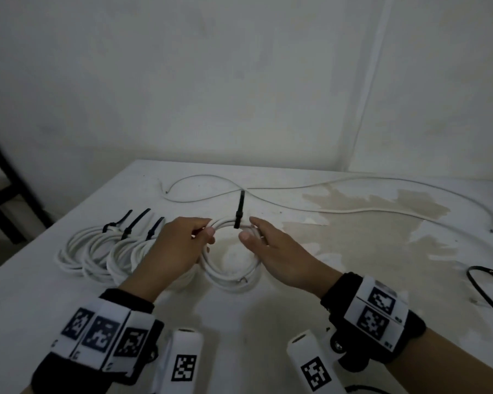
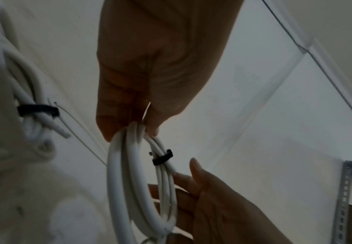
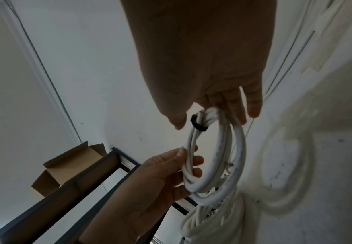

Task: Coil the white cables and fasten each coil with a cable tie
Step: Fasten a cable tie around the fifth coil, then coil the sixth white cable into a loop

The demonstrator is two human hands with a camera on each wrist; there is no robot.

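Note:
A white cable coil (image 1: 231, 277) lies tilted over the middle of the white table (image 1: 268, 322), its far side raised between my hands. A black cable tie (image 1: 237, 220) is wrapped round its far side, tail pointing up. My left hand (image 1: 208, 234) pinches the coil's left side between thumb and fingers. My right hand (image 1: 248, 228) has nearly straight fingers against the coil's right side, its thumb apart. The left wrist view shows the left hand (image 2: 133, 130), coil (image 2: 118, 173), tie (image 2: 162, 157) and right hand (image 2: 177, 178). The right wrist view shows the right hand (image 3: 212, 118), tie (image 3: 197, 123) and coil (image 3: 237, 148).
Three tied white coils (image 1: 97, 251) lie side by side left of my left hand. Long loose white cables (image 1: 353, 210) cross the table's far side over a stained patch (image 1: 381, 223). A black cable (image 1: 478, 285) lies at the right edge. A dark metal frame (image 1: 9, 177) stands beyond the table's left edge.

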